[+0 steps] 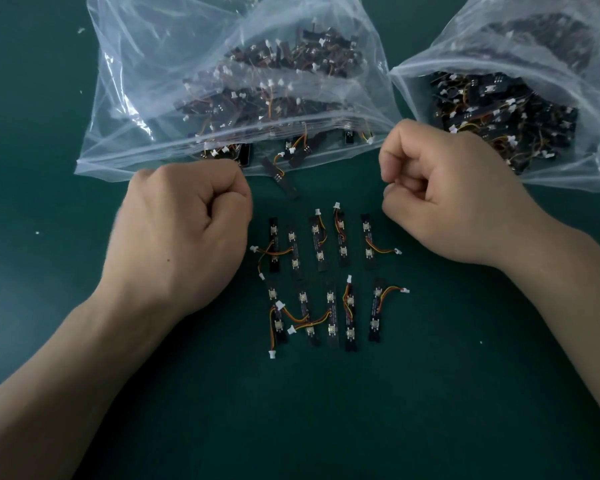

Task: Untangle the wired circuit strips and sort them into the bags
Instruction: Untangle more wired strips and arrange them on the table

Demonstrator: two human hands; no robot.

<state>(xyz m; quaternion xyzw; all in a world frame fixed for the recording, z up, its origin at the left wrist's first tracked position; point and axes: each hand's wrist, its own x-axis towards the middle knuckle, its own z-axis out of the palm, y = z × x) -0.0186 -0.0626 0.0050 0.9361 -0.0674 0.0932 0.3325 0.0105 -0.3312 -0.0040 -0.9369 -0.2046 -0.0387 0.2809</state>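
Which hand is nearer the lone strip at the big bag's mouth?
Left. The left hand is just left of the strip; the right hand lies farther to its right.

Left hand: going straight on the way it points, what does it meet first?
The left hand points away and slightly right. First in line is the near edge of the bigger clear bag, just past its knuckles. Depth is unclear, so they may already touch.
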